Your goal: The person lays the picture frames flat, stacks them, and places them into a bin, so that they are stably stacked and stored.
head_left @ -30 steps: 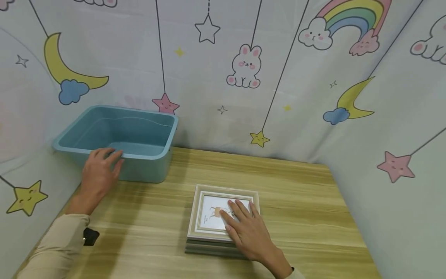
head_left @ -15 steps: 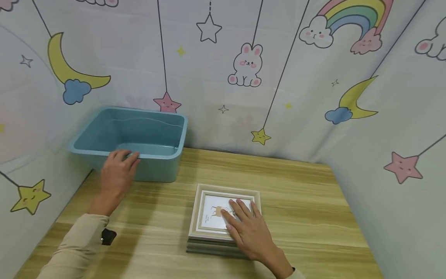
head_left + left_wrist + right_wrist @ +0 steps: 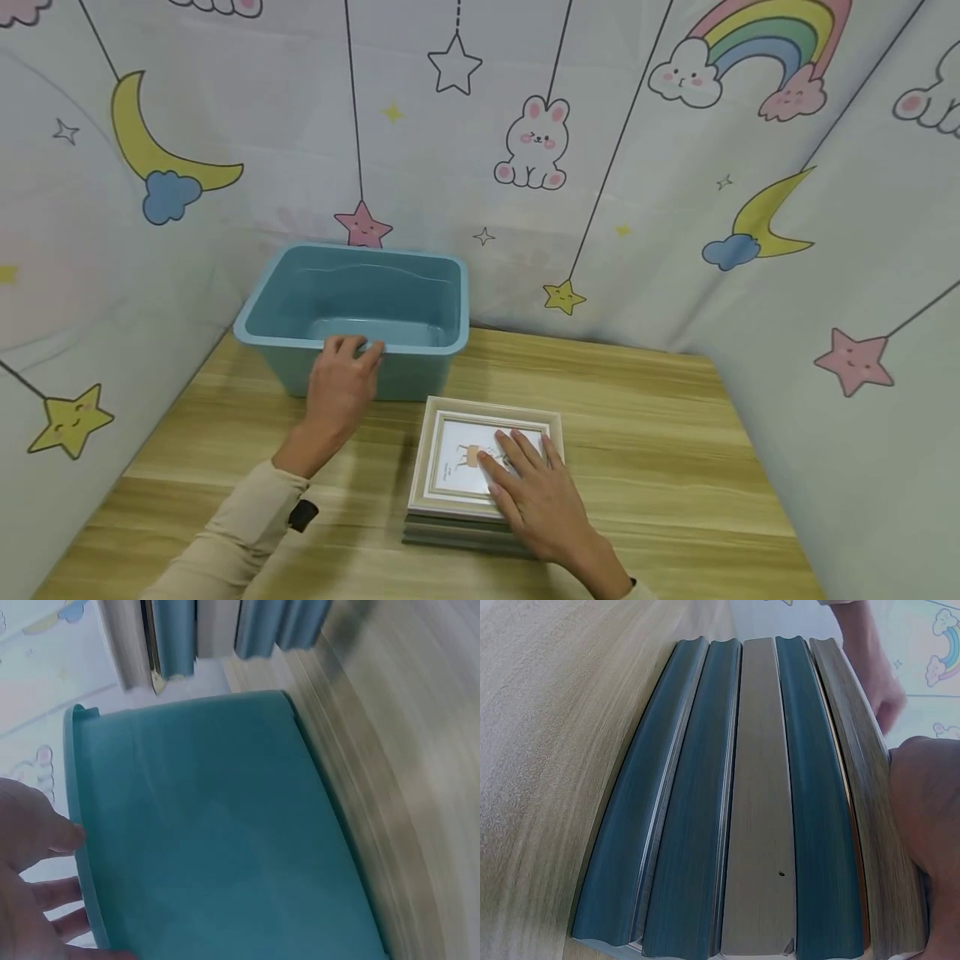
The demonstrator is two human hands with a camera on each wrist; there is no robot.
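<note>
A blue-green plastic bin (image 3: 420, 375) stands on the table behind the picture frames. My left hand (image 3: 343, 379) grips the bin's near rim, with the thumb outside and fingers over the edge, as the left wrist view shows on the bin (image 3: 202, 825). Several picture frames lie in a stack, blue and beige edges alternating in the right wrist view (image 3: 761, 802). The top picture frame (image 3: 450, 492) is beige with a small animal drawing. Flat on it rests my right hand (image 3: 536, 500), fingers spread, covering part of the drawing.
The wood-grain table (image 3: 637, 433) extends right of the stack. A white cloth backdrop (image 3: 420, 150) with cartoon moons, stars and a bunny rises at the back and both sides. The bin's back rim is close to the cloth.
The bin has slid to the right across the table with my left hand at its rim, coming nearer the stack. My right hand and the picture frames have stayed in place.
</note>
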